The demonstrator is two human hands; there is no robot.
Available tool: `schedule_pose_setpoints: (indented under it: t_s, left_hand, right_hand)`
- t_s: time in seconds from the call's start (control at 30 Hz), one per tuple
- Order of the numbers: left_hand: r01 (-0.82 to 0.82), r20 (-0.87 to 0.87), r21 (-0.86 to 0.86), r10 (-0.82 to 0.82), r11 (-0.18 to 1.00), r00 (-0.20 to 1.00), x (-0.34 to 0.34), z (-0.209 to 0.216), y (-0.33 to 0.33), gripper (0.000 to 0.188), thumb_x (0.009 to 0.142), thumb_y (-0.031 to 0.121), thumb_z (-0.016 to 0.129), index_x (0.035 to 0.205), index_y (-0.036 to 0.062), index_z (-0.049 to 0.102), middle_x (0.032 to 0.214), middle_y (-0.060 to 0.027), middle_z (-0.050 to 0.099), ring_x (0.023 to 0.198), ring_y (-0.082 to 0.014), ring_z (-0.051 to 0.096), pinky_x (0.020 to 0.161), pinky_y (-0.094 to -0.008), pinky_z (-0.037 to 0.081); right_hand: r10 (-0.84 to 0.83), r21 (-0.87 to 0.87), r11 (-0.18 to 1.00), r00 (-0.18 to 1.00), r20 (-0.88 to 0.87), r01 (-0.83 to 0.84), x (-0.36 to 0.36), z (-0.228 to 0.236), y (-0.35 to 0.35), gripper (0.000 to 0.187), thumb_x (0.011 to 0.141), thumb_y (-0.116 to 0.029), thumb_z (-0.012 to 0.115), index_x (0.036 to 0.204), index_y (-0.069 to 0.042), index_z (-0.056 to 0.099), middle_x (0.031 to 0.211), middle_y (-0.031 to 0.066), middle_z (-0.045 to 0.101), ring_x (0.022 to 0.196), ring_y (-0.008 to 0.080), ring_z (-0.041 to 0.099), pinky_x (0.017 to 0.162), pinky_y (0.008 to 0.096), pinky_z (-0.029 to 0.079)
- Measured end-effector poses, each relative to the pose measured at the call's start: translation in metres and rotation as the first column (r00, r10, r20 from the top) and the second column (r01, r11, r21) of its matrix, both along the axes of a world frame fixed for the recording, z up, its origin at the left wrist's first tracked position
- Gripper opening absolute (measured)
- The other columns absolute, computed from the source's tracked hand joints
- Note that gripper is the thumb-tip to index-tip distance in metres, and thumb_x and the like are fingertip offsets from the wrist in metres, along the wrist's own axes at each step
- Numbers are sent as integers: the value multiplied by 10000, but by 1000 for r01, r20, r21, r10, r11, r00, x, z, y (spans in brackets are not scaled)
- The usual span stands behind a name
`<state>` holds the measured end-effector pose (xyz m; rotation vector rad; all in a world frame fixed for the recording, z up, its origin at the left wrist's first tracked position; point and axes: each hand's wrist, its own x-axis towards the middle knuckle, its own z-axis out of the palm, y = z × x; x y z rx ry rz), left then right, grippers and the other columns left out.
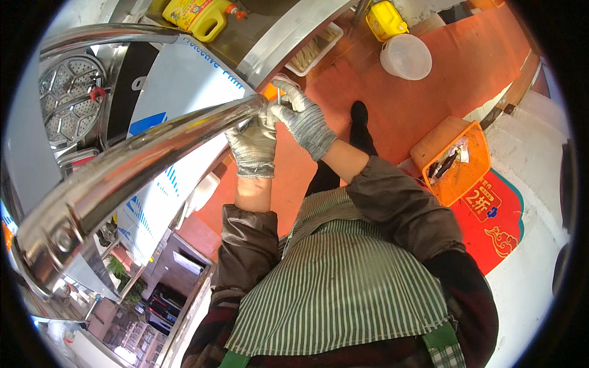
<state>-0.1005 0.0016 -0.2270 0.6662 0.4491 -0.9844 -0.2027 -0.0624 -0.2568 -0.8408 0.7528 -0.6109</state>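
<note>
A thick polished metal tube (153, 150) slants up from the lower left to the middle of the view. At its far end my left hand (253, 147), in a grey-white work glove, is closed around it, some fingers hidden behind the metal. Just right of that end my right hand (307, 122), gloved alike, has thumb and fingers bent together around a thin, short metal rod (279, 97). What the rod belongs to cannot be made out. Something orange (270, 92) shows beside the fingertips. Below the tube lies a panel with white-and-blue protective film (184, 80).
At right an orange bin (461, 190) holds litter, beside a red printed mat (491, 227). A clear plastic bucket (406, 57) and a yellow jug (386, 20) stand on the red floor. A white tray (336, 38) sits under the counter; another yellow jug (199, 17) lies above.
</note>
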Motion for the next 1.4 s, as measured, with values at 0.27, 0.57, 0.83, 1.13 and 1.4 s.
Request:
schedule_pose_setpoints:
  t_s: [0.27, 0.57, 0.83, 1.13, 1.4]
  left_hand:
    - [133, 148, 201, -164, 971, 975, -7, 3, 8, 695, 755, 456, 706, 1204, -7, 446, 1179, -134, 515, 1090, -287, 517, 972, -460, 432]
    - [474, 449, 384, -608, 793, 655, -26, 28, 40, 183, 905, 175, 583, 1000, 21, 613, 881, -33, 605, 804, -128, 572, 789, -280, 496]
    - [390, 468, 449, -583, 804, 665, -13, 15, 34, 121, 909, 120, 553, 976, 29, 596, 858, -60, 620, 744, -152, 597, 704, -278, 513]
    - [400, 290, 452, -556, 797, 779, -13, 3, 23, 182, 891, 212, 589, 1021, 87, 603, 927, -33, 617, 848, -172, 587, 839, -333, 473]
    - [380, 179, 303, -444, 874, 878, -11, -1, 21, 451, 846, 387, 637, 1190, 115, 531, 1212, -21, 506, 1183, -204, 431, 1026, -383, 340]
  right_hand:
    - [-123, -97, 988, 992, -8, 122, 5, -7, 5, 460, 818, -51, 647, 1252, -39, 497, 872, 49, 566, 671, 130, 568, 634, 266, 508]
    - [-4, -19, 1000, 999, -33, 3, -27, 33, 28, 365, 844, -82, 638, 1196, -79, 543, 757, 14, 513, 640, 100, 518, 583, 235, 476]
    - [-31, -811, 498, 928, -372, -308, -36, 29, 6, 331, 834, -162, 606, 1156, -88, 584, 1095, 112, 582, 960, 242, 590, 829, 343, 486]
    - [15, -587, 593, 737, -676, -551, -23, 23, 14, 275, 865, -228, 546, 1082, -80, 629, 952, 128, 656, 823, 316, 635, 755, 385, 513]
    - [-76, -513, 829, 864, -497, -222, -9, 21, 17, 293, 909, -272, 514, 1033, -30, 621, 921, 168, 655, 857, 325, 623, 772, 391, 488]
